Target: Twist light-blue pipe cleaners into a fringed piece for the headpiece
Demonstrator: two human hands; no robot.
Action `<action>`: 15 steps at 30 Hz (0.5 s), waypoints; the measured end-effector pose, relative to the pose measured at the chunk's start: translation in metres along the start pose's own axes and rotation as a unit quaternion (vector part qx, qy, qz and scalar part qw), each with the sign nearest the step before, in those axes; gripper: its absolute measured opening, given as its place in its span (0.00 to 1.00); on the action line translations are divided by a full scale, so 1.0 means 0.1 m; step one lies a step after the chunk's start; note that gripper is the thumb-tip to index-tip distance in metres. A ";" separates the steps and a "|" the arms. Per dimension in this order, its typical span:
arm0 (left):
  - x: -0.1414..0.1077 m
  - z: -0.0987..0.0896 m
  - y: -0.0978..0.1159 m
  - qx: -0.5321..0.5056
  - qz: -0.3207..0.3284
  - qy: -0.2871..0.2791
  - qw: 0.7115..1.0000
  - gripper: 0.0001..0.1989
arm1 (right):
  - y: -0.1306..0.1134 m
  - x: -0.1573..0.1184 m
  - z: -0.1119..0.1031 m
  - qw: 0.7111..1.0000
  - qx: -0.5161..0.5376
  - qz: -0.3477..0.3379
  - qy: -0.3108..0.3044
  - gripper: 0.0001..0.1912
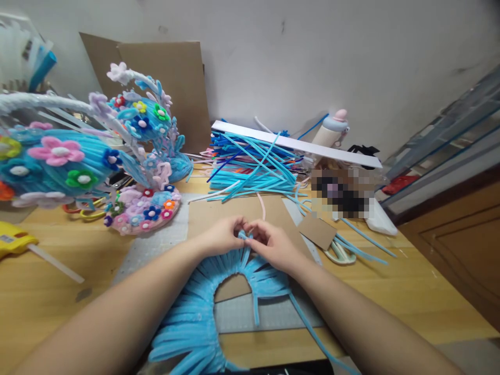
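A curved, fringed band of light-blue fuzzy stems (199,307) lies over the cutting mat and reaches the table's front edge. At its far side, my left hand (224,237) pinches a small blue loop of stem. My right hand (271,244) is closed on the same blue stems, its fingertips almost touching those of the left. A loose blue stem (312,328) trails from the band's right end under my right forearm. Beneath the hands lies a brown cardboard sheet (207,213) on the grey mat (175,229).
Behind the cardboard lies a pile of blue stems (253,166) under a white strip (297,145). Flower-covered blue pieces (58,161) stand at left, near a yellow glue gun (15,240). On the right are scissors (341,254), a cardboard piece (317,232) and a bottle (332,130).
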State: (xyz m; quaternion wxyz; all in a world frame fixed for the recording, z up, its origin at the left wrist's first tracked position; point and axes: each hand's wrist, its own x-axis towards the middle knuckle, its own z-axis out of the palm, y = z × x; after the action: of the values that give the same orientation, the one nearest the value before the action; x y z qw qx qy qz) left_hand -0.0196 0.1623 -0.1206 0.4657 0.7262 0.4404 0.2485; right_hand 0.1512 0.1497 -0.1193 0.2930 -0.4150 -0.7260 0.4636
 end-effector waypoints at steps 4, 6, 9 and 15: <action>-0.01 -0.04 0.02 0.004 -0.006 -0.018 1.000 0.13 | 0.00 0.01 0.01 0.998 -0.065 -0.017 0.014 0.06; -0.02 -0.10 0.04 -0.030 -0.027 -0.040 0.998 0.12 | -0.01 0.02 0.00 0.996 -0.081 -0.029 0.038 0.06; -0.03 -0.19 0.10 -0.109 -0.056 -0.077 0.990 0.11 | -0.03 0.03 -0.02 0.992 -0.101 -0.044 0.060 0.06; -0.03 -0.21 0.15 -0.057 -0.074 -0.037 0.995 0.10 | -0.01 0.03 -0.02 0.992 -0.112 -0.050 0.040 0.05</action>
State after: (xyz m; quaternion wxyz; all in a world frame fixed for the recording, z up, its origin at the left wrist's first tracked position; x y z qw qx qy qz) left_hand -0.0313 0.1671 -0.0976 0.5395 0.6727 0.4602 0.2112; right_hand 0.1510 0.1532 -0.1177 0.2962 -0.4270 -0.7808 0.3467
